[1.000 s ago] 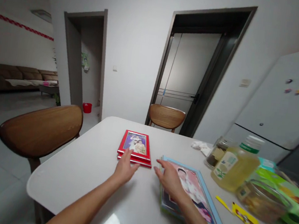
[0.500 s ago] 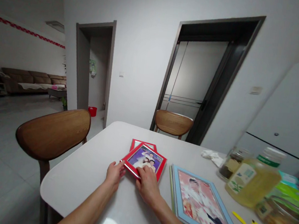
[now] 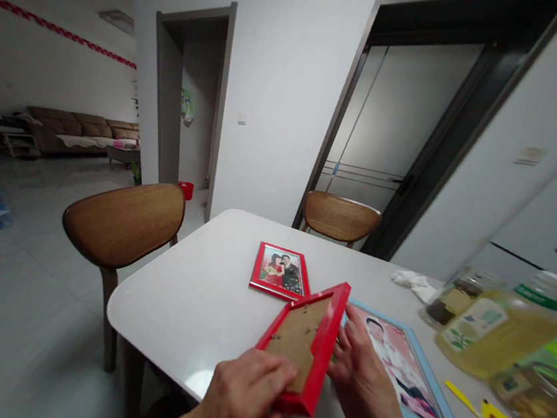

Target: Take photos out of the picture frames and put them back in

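A red picture frame (image 3: 297, 332) is tilted up off the table, its brown backing board turned towards me. My left hand (image 3: 245, 393) is closed round its lower left corner, thumb on the backing. On the right side, my right hand (image 3: 360, 373) grips the frame's edge, with its fingers partly hidden behind it. A second red picture frame (image 3: 281, 271), showing a photo of two people, lies face up on the table beyond. Under and beside my right hand lies a larger light blue picture frame (image 3: 431, 394) with a photo in it.
On the white table (image 3: 172, 304), at the right, stand a jug of yellow liquid (image 3: 495, 334), a dark-filled jar (image 3: 459, 300) and a clear container (image 3: 533, 399). Crumpled tissue (image 3: 413, 283) lies behind them. Wooden chairs stand left (image 3: 126, 225) and at the far side (image 3: 340, 217).
The upper red picture frame has been lifted off the other one, brought nearer and turned so its back shows. The lower frame is now uncovered. The view has shifted slightly.
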Available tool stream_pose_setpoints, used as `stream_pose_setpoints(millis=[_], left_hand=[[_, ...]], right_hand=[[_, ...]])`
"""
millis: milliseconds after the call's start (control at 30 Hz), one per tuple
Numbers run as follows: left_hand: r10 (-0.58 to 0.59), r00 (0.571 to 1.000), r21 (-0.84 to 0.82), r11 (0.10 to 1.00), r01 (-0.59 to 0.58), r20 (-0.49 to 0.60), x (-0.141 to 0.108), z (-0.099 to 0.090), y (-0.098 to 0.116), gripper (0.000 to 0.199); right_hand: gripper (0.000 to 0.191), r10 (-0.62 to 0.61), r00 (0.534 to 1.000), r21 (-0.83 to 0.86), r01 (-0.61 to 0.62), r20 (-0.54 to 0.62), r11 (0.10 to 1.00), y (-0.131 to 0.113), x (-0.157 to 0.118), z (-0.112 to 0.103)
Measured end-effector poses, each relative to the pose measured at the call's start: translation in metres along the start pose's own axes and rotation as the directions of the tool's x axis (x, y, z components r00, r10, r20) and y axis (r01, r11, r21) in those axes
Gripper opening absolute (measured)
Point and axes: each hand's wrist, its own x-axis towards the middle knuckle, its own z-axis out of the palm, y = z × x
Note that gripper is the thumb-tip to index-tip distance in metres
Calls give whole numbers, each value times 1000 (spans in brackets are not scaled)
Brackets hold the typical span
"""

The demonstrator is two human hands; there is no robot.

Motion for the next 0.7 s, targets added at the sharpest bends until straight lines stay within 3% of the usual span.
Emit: stream_pose_setpoints(millis=[67,133,233,333,500,600,700], left_hand=[[180,984,120,976,-180,18,-10,8,2,29],[254,967,201,946,-254,27,-20,18,0,20],[242,967,266,930,-255,79,-32,32,-5,15],[205,970,291,927,-236,134,-39,41,-10,17],[170,968,316,922,-223,185,-41,48,-13,12],[138,955,314,924,-220,264,-41,51,-12,9],[75,939,299,937,-182,336,-39,51,-10,8]], right_hand=[[66,100,995,41,-101,18,994,2,-8,-5],[74,174,985,38,-174,12,984,13,-11,-8],[73,174,984,-39,-173,29,984,36,-7,-11],[62,62,997,-324,-45,41,945,57,5,-14],[48,-137,984,-772,171,110,612,75,17,-17],[44,-190,971,-879,217,148,424,83,18,-17],[42,-204,958,-912,259,201,318,91,18,-17]])
